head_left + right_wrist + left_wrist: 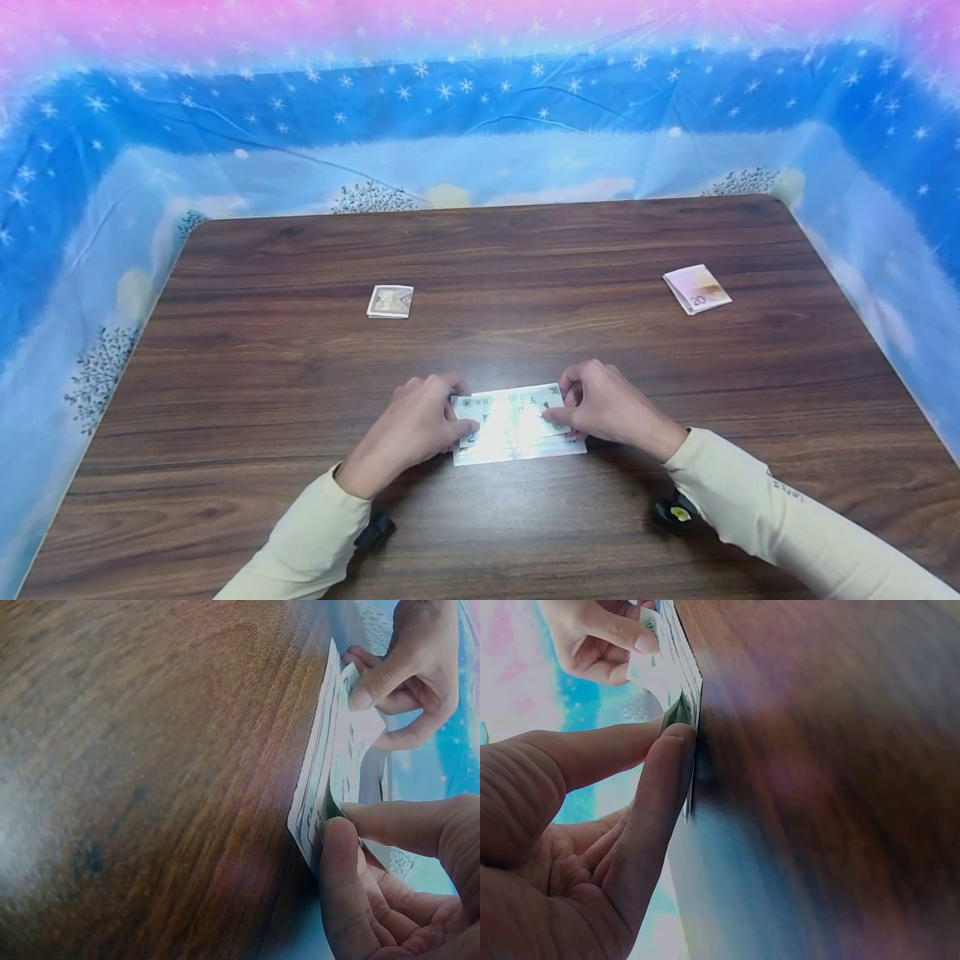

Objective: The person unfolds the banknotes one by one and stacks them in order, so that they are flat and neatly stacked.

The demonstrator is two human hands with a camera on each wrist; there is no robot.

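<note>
A pale green banknote [498, 410] lies over several other banknotes [480, 456], stacked flat near the middle of the table. Glare washes out much of their print. At the stack's left end, my left hand [415, 423] pinches the top banknote between thumb and finger. My right hand [617, 410] pinches its right end the same way. In the left wrist view, a green edge [676, 712] of the note bends up at the left fingertips. The right wrist view shows the top note [343, 754] curving up from the layered notes [307, 802] below.
A small folded banknote [390, 302] lies farther back on the left. Another folded one [699, 289], marked 20, lies at the back right. The brown wooden table [225, 433] is surrounded by snowflake-patterned cloth [450, 100]. Dark devices [375, 531] sit under both wrists.
</note>
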